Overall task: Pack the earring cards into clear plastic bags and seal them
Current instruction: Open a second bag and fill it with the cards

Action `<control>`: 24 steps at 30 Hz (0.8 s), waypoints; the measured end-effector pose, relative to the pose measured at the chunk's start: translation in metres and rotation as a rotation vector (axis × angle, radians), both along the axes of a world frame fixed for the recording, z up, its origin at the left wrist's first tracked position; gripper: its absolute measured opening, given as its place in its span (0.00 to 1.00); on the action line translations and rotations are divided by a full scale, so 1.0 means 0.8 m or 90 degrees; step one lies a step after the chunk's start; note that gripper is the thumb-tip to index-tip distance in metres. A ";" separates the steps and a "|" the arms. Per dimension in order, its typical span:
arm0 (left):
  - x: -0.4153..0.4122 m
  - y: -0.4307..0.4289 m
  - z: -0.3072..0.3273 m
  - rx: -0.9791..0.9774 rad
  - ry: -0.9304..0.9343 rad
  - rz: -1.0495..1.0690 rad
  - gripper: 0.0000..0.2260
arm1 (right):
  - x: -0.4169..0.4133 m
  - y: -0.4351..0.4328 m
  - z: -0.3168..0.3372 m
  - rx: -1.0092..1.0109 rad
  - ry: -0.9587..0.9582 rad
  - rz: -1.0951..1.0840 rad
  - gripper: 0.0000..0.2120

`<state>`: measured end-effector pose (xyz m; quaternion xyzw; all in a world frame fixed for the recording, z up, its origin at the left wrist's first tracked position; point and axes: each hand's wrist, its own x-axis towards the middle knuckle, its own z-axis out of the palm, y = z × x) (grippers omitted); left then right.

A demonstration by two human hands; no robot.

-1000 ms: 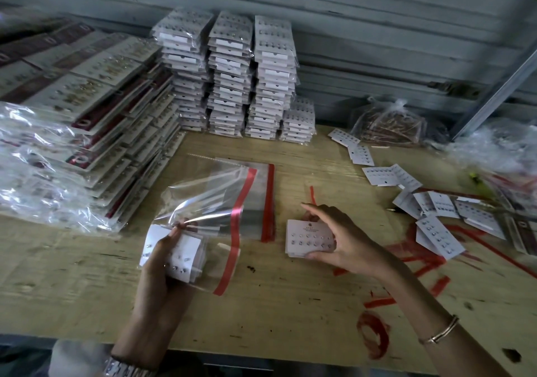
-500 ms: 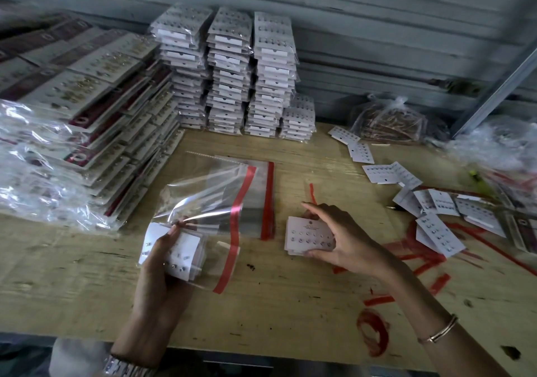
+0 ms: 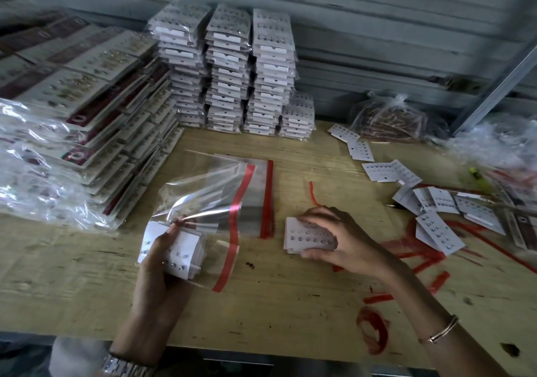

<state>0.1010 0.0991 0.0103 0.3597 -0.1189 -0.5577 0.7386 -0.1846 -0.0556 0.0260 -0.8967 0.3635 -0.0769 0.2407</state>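
Fingers [image 3: 170, 233] of the left hand [image 3: 157, 272] curl round a stack of earring cards [image 3: 186, 249] and the clear bag [image 3: 209, 196] over it. To their right, the right hand [image 3: 345, 240] pinches a second card stack [image 3: 308, 235] on the table [image 3: 290, 304].

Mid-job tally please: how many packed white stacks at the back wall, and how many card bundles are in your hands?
Packed white stacks: 4
Card bundles: 2, one in left hand, one in right hand
Total: 6
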 end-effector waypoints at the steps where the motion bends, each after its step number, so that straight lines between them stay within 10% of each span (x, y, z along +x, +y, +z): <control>1: 0.000 0.000 0.000 0.000 0.006 0.003 0.08 | 0.000 0.000 0.001 0.007 -0.011 -0.001 0.32; 24: 0.000 -0.002 -0.002 -0.029 -0.005 -0.002 0.08 | -0.009 0.024 0.005 0.095 -0.096 -0.035 0.24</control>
